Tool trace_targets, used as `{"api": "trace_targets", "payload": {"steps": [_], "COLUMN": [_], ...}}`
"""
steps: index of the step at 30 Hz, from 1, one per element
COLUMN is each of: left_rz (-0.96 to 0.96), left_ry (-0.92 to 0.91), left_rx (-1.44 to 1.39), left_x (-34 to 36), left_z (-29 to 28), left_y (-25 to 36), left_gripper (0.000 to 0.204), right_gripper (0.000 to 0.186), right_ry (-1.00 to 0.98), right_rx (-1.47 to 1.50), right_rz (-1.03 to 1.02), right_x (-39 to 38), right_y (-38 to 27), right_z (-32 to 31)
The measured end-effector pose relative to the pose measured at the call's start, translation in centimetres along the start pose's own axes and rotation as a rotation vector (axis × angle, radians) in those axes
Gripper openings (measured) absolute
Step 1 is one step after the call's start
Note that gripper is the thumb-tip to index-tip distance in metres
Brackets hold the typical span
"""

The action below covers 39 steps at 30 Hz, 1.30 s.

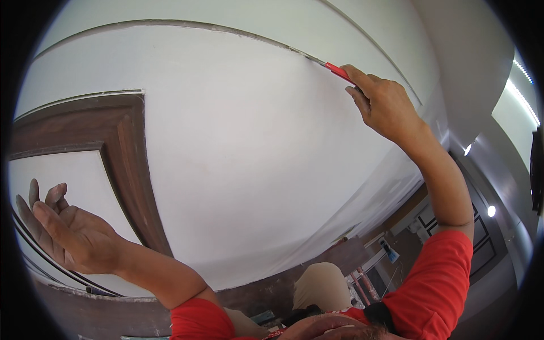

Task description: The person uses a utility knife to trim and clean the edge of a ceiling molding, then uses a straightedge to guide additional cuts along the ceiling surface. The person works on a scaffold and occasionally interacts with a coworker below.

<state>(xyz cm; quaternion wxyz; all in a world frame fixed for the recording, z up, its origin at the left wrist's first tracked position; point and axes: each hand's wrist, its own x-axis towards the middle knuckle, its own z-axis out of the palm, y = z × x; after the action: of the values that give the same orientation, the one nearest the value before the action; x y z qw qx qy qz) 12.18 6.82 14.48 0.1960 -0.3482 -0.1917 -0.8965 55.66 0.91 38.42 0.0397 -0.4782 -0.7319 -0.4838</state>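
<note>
My right hand (385,105) is raised high and grips a red-handled tool (339,72). Its thin blade tip touches the dark seam (226,29) where the white wall (249,147) meets the ceiling. My left hand (62,229) is held out at the lower left with fingers spread and nothing in it, close to the dark wooden door frame (127,164). Both arms wear red short sleeves.
A dark wood frame surrounds a white panel (62,181) at the left. Far below at the lower right lie floor items, a ladder rail (365,283) and dark doors (481,226). Ceiling lights (491,211) glow at the right.
</note>
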Motion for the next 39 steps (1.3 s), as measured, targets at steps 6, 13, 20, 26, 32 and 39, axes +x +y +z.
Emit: {"api": "trace_targets", "payload": {"steps": [6, 13, 20, 26, 32, 39], "left_rz": [-0.079, -0.074, -0.109, -0.088, -0.02, 0.001], "left_ry": [-0.036, -0.047, -0.035, -0.009, -0.057, -0.066], "left_rx": [-0.04, -0.044, -0.145, -0.107, -0.06, -0.058], "left_x": [-0.6, -1.0, -1.3, 0.0, 0.6, 0.3], "left_z": [1.6, 2.0, 1.6, 1.6, 1.0, 2.4], "left_y": [1.5, 2.1, 2.1, 3.2, 3.5, 4.9], "left_gripper": [0.038, 0.04, 0.04, 0.038, 0.043, 0.056], "right_gripper": [0.035, 0.036, 0.037, 0.04, 0.038, 0.036], "right_ry": [0.015, -0.034, -0.03, -0.074, 0.064, 0.106], "right_rx": [-0.029, -0.011, -0.001, -0.057, 0.055, 0.08], "right_rz": [0.0, 0.079, 0.071, 0.12, 0.028, -0.061], "right_x": [-0.2, -1.6, -1.9, -4.4, -3.2, 1.8], "right_y": [0.3, 1.0, 1.6, 3.2, 1.0, -2.7], "right_z": [0.7, 0.6, 1.3, 0.9, -1.5, -1.7]}}
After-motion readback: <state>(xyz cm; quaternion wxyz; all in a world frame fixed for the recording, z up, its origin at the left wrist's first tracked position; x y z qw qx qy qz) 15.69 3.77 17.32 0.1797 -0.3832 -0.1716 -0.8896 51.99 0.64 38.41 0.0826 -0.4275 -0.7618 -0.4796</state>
